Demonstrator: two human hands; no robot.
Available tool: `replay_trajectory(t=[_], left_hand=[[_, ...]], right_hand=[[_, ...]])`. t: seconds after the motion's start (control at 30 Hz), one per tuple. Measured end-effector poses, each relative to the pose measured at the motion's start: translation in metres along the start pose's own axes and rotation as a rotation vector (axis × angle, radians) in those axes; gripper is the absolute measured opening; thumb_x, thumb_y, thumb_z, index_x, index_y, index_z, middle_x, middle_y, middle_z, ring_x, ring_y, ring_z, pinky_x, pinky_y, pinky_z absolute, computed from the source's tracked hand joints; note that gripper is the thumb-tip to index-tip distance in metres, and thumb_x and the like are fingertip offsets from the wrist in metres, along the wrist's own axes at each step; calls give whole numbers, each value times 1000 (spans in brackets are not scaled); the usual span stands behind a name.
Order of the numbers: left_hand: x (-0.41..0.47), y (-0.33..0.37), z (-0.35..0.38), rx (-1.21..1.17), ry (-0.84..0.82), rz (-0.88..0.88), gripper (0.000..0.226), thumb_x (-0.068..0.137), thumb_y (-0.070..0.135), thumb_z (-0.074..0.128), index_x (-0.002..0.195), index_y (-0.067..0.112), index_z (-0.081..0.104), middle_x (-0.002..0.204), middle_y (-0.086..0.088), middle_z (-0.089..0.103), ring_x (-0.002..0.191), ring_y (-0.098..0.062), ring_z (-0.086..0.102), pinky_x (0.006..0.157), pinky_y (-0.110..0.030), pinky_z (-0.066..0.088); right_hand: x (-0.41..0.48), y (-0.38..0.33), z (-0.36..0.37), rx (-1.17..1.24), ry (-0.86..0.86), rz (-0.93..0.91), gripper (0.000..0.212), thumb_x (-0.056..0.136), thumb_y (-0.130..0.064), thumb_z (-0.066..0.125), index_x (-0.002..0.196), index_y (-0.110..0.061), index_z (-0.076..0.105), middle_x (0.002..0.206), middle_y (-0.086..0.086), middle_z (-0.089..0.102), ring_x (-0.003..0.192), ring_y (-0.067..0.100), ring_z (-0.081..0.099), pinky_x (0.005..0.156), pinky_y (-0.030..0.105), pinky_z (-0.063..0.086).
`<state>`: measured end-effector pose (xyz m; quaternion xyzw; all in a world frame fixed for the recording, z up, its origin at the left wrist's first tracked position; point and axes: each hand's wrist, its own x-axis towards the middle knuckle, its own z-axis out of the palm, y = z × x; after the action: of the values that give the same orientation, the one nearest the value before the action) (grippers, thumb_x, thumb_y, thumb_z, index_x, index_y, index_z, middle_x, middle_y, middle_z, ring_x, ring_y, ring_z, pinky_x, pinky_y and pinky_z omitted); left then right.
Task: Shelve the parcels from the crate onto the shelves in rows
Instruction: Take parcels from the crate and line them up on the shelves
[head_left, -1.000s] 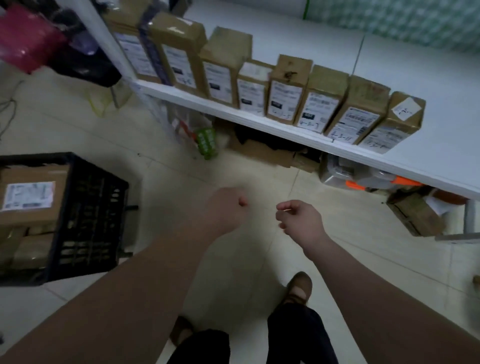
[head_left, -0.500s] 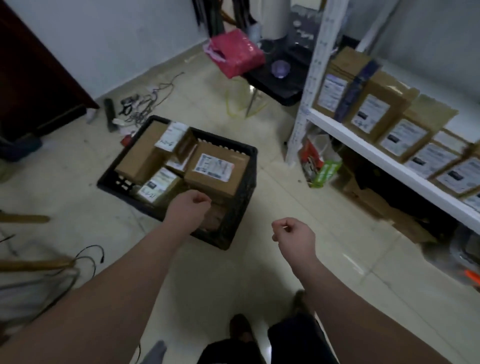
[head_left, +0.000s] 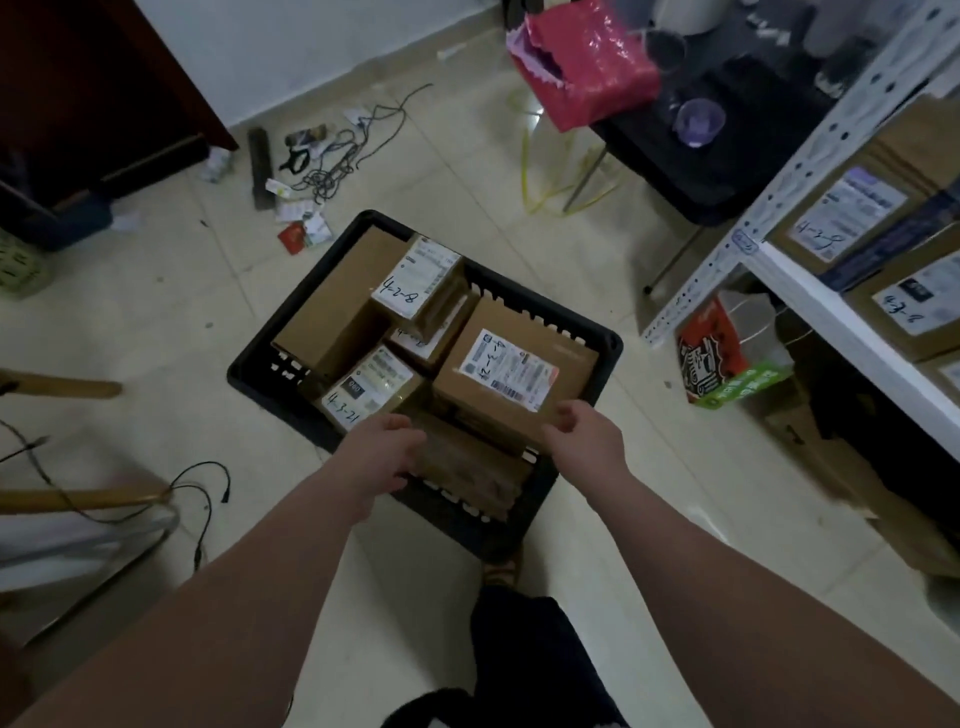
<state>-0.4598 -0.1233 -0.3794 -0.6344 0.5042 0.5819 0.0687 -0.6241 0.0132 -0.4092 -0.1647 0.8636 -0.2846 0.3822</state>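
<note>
A black crate (head_left: 249, 375) stands on the floor before me, holding several brown parcels. A large labelled parcel (head_left: 514, 364) lies on top at the right. Boxes marked 4-2-8 (head_left: 415, 275) and 4-3-21 (head_left: 363, 389) and a long plain box (head_left: 337, 312) fill the left. A low brown parcel (head_left: 467, 467) lies at the near side. My left hand (head_left: 384, 447) has its fingers curled at that parcel's left end. My right hand (head_left: 587, 436) hovers loosely spread by the large parcel's near corner. Labelled parcels (head_left: 852, 208) stand on the white shelf (head_left: 841, 322) at the right.
A printed bag (head_left: 727, 364) and flat cardboard lie under the shelf. Behind the crate stand a black table (head_left: 727, 156) and a red bag (head_left: 582, 57). Cables (head_left: 332, 161) and scraps litter the far floor. Wooden sticks (head_left: 62, 387) and a cord lie at the left.
My view swung from the shelf down to the crate. Both hands moved forward and down, from in front of me to the crate's near side.
</note>
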Motion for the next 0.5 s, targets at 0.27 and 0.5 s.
replay_trajectory(t=[0.27,0.5], left_hand=[[85,39,25,-47,-34,-88,46,92,21,59,136,17,46,122,-11,56,107,-26,55,89,-43,51],[142,50,47,245,-75,-13,69,89,35,60,149,19,28,143,-8,43,124,-30,47,102,-48,43]], right_hand=[[85,-22,-6,-78,-72,88,51,95,-21,57,143,-12,42,133,9,57,114,25,57,74,24,41],[92,-4,14,-34,-42,129,47,95,-23,56,140,-15,45,133,6,58,105,18,57,65,17,43]])
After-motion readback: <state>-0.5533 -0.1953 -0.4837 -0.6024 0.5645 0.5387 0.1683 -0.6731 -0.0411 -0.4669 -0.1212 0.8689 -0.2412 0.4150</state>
